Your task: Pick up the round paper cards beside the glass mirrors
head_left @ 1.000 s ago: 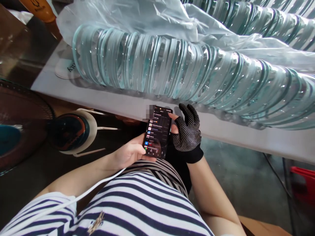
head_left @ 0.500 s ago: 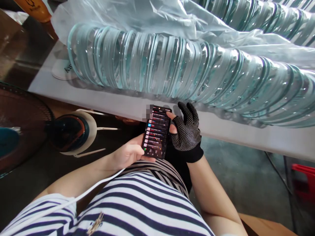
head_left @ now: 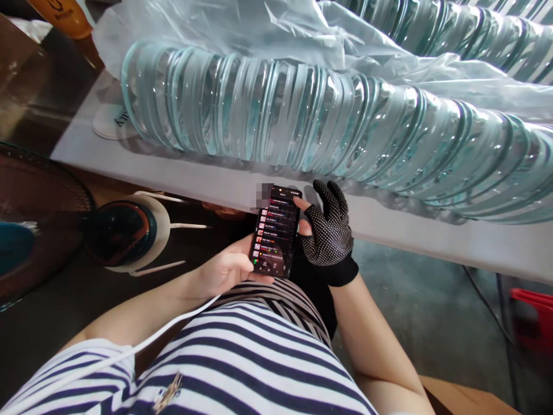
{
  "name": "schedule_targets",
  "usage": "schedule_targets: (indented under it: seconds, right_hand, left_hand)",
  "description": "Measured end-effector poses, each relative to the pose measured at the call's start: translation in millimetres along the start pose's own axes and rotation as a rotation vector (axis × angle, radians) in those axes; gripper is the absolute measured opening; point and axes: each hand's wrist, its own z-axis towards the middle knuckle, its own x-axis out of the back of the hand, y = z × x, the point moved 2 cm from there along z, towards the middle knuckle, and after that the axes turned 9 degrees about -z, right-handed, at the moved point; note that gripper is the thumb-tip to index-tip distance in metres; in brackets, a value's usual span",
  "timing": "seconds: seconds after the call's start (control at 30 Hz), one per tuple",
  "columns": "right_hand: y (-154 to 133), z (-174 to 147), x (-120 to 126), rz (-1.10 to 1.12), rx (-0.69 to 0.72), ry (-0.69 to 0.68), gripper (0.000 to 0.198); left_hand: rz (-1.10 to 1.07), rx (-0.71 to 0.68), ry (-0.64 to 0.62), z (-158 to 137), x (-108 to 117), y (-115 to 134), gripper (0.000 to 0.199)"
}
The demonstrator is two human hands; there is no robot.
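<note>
A black smartphone [head_left: 276,233] with a lit list on its dark screen is held upright in my bare left hand [head_left: 233,262], the thumb resting on its lower left edge. My right hand [head_left: 330,230] wears a black glove with white dots that leaves the thumb and index fingertips bare. Its index fingertip lies at the upper right of the screen, while the other fingers are spread and hold nothing. Just beyond the phone, a long row of clear glass discs or lids [head_left: 285,115] stands on edge on a white table [head_left: 389,222].
Clear plastic sheeting [head_left: 242,29] lies behind the row, with more glass pieces [head_left: 488,40] at the back right. A fan [head_left: 38,230] stands at the left beside a white stool [head_left: 164,230]. A white cable [head_left: 173,323] crosses my left arm. Something red [head_left: 536,311] sits at the right.
The list on the phone screen has scrolled to different entries. Both hands and the phone have stayed almost in place.
</note>
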Motion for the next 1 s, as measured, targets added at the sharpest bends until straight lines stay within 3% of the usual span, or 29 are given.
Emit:
schedule_targets:
  seconds: [0.57, 0.83, 1.0]
  right_hand:
    - [-1.4, 1.0, -0.1, 0.018, -0.012, 0.005, 0.046]
    - [-0.3, -10.7, 9.2, 0.203, 0.071, -0.036, 0.037]
    - [-3.3, -14.0, 5.8, 0.123, 0.048, -0.057, 0.033]
  left_hand:
    - [-0.008, 0.004, 0.018, -0.2, -2.8, 1.0, 0.067]
    - [0.080, 0.050, 0.037, -1.3, -12.3, 7.5, 0.076]
    - [0.056, 0.030, 0.026, -1.0, -9.8, 5.1, 0.071]
